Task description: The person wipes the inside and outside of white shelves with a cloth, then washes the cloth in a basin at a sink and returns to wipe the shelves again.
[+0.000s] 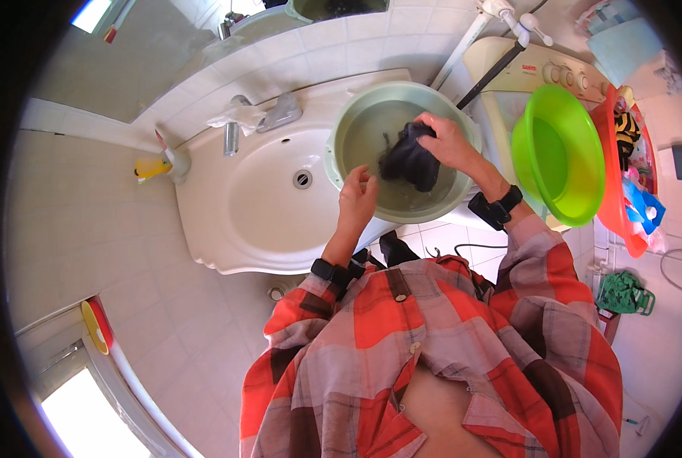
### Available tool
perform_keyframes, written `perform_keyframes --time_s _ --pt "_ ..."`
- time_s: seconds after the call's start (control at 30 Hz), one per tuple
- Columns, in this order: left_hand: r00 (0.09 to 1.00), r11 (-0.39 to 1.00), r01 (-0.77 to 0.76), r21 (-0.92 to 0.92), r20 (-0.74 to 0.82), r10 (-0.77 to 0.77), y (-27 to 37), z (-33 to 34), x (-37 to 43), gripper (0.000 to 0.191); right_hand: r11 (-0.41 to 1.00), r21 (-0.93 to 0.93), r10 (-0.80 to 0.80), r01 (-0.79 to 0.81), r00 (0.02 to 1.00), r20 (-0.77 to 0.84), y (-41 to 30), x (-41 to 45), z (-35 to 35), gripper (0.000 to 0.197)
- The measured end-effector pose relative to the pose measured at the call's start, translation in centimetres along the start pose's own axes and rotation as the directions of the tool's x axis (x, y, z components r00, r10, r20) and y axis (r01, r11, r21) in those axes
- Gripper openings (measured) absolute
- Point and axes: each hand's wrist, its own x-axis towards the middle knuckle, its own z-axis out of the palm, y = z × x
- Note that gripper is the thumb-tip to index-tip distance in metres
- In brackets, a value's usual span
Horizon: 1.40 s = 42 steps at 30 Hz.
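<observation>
A pale green plastic basin (347, 126) with cloudy water (369, 123) in it rests over the right side of the white washbasin (261, 200). My right hand (445, 140) grips a dark, wet cloth (412, 163) by its upper part, and the lower part hangs at the water. What kind of garment the cloth is, I cannot tell. At the near left rim of the plastic basin is my left hand (359, 194), fingers curled loosely apart and holding nothing.
A chrome faucet (231, 137) and a soap dish (281, 113) are behind the sink bowl. To the right, a bright green basin (553, 154) leans beside an orange basin (610, 189) filled with bottles and packets, near a Sanyo washing machine (501, 63). A cup (179, 163) stands at the sink's left corner.
</observation>
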Motion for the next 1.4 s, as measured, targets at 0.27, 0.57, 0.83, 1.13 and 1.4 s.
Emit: perform_keyframes --time_s 0.27,0.57,0.83,1.13,1.4 --pt "0.969 0.968 -0.244 -0.053 0.010 0.245 2.6 1.7 3.3 0.053 0.991 0.089 -0.081 0.095 0.985 -0.152 -7.3 1.0 -3.7 0.026" --pt "0.840 0.844 -0.537 -0.009 0.085 0.535 9.4 -0.2 6.5 0.052 0.938 0.309 -0.080 0.155 0.967 -0.243 -10.2 1.9 -6.0 0.025" --pt "0.935 0.907 -0.283 0.313 -0.120 0.334 1.8 -1.7 5.0 0.036 1.000 0.007 0.018 -0.017 0.976 -0.215 -0.1 0.3 -0.9 0.024" --pt "0.937 0.950 -0.028 0.311 -0.322 0.133 -2.2 -2.2 1.8 0.064 0.856 -0.505 -0.056 -0.109 0.952 -0.300 8.1 2.1 1.1 0.025" --pt "0.952 0.954 0.194 0.229 -0.280 -0.126 -3.6 -0.7 0.7 0.063 0.755 -0.625 0.177 -0.199 0.979 -0.098 10.7 4.3 0.4 0.030"
